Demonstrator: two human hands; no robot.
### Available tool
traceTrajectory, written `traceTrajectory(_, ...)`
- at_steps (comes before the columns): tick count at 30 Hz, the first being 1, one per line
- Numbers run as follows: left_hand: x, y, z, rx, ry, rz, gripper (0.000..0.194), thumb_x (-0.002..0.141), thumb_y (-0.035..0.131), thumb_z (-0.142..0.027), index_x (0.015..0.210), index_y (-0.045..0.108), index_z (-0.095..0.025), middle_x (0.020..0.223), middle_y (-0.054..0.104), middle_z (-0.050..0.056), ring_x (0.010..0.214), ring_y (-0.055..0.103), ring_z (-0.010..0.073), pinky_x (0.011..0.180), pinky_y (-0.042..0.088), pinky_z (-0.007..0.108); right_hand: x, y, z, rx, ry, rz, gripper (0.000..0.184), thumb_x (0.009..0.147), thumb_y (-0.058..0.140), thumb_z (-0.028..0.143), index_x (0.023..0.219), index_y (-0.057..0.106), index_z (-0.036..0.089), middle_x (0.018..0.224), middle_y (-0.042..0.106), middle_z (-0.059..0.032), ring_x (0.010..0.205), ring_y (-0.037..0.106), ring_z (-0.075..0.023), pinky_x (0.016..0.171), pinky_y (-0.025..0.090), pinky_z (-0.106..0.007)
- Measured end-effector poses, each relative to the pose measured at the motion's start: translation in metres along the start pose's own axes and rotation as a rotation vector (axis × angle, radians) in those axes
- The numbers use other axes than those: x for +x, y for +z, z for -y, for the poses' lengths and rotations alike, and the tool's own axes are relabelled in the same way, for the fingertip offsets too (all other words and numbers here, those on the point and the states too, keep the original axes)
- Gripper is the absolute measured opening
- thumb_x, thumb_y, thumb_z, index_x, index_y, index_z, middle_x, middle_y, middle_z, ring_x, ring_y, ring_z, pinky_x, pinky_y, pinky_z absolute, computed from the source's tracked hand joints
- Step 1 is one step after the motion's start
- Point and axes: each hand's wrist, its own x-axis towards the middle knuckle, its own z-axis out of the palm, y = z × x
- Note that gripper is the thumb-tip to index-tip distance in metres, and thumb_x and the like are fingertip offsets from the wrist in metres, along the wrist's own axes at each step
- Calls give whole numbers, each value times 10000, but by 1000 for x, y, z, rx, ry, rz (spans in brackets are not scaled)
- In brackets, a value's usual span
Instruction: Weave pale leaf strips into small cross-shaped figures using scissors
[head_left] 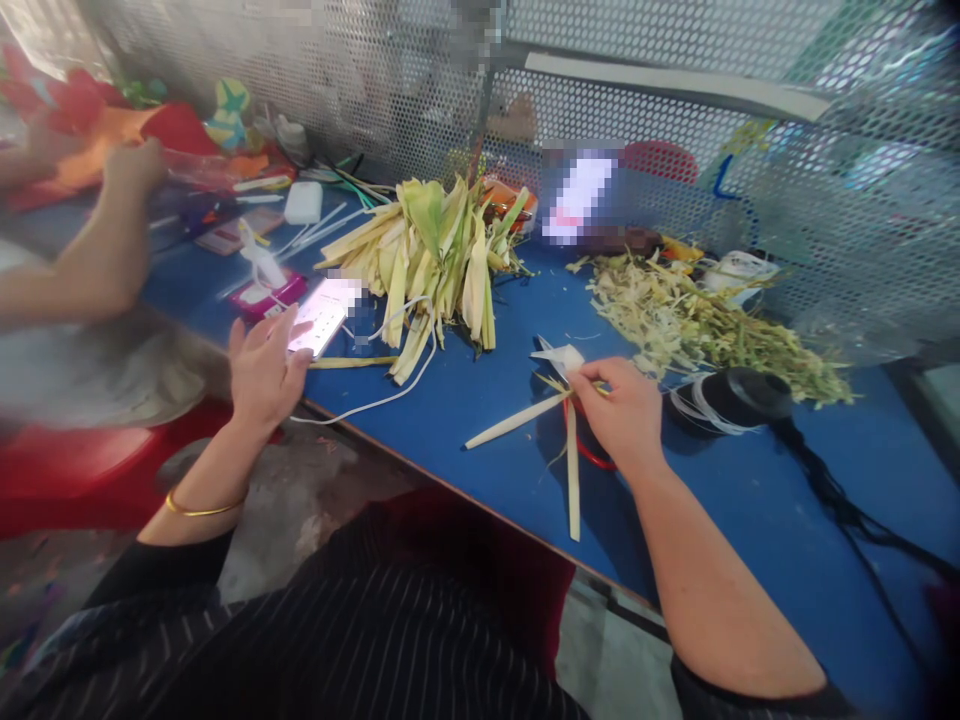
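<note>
My left hand (262, 375) is at the lower end of a lit smartphone (324, 318), fingers spread, with a finger over the screen and the thumb by its lower corner. A white cable (409, 378) loops beside it. My right hand (622, 410) is closed in a pinch on a small folded corn husk piece (571, 358). Pale husk strips (517, 420) fan out below those fingertips on the blue table. Scissors with red handles (596, 460) lie under the hand, partly hidden, their blades pointing away. A large pile of dried corn husks (442, 245) lies between my hands, farther back.
Shredded husk (712, 320) is heaped at the right, behind a black spool (727, 400) wound with pale thread. A pink tissue pack (262, 295) lies beyond the phone. At left, a co-worker's arm (112, 235) reaches over orange material. Perforated metal panel (360, 90) bounds the back.
</note>
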Motion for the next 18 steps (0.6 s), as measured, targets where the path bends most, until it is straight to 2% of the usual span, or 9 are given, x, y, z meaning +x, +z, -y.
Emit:
traceTrajectory(3,-2,0,0,-31,-28,-86,717,927,147,-579,1445,291,-104,1256,618,115,1310,395,255,1124,124,474,0,1,-1,-2,8,4,167,794,574,325,675,603,212,786,642,-30,739,589,-183,676,407,-306)
traceTrajectory(9,-7,0,-2,-87,-58,-306,653,947,147,-523,1369,404,-97,1159,668,131,1219,500,217,1103,203,435,0,0,0,-4,11,8,171,793,579,334,677,606,211,783,638,-27,737,588,-186,673,407,-306)
traceTrajectory(18,-13,0,-7,-77,-54,-306,677,946,120,-523,1345,432,-74,1109,683,138,1191,518,222,1092,223,449,0,0,1,-5,2,9,171,796,575,320,669,595,207,775,632,-25,731,582,-178,672,402,-302)
